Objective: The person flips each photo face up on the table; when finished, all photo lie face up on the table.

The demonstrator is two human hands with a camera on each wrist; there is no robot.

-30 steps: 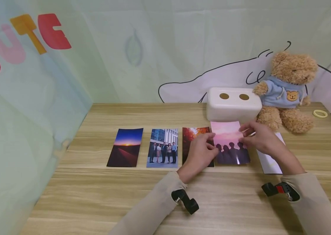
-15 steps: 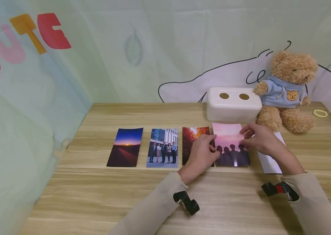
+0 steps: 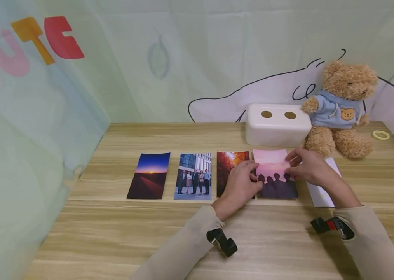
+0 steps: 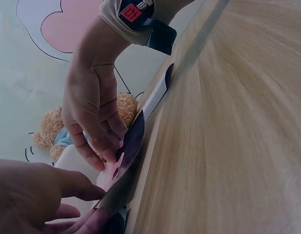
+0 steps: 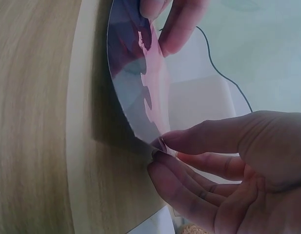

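Both hands hold a photo print [image 3: 274, 163] of a pink sky with dark silhouettes of people, one at each long side. My left hand [image 3: 239, 183] pinches its left edge between thumb and fingers. At the right edge, my right hand [image 3: 311, 166] pinches it the same way. In the right wrist view the photo [image 5: 128, 73] bows between the hands, close over the wood. Beneath my left hand lies an autumn-forest photo [image 3: 230, 161], partly covered. A white card [image 3: 322, 194] lies under my right wrist, partly hidden.
To the left lie a sunset photo [image 3: 149, 177] and a photo of a group before a building [image 3: 193, 177]. Behind the held photo stands a white box [image 3: 279, 130] with two round holes. A teddy bear [image 3: 344, 105] sits beside it, and a yellow ring [image 3: 380, 135] lies far right.
The pink photo has come slightly toward the table's near side and a little right, lining up more with the row. Both hands have kept their pinch; the left shifted slightly right.
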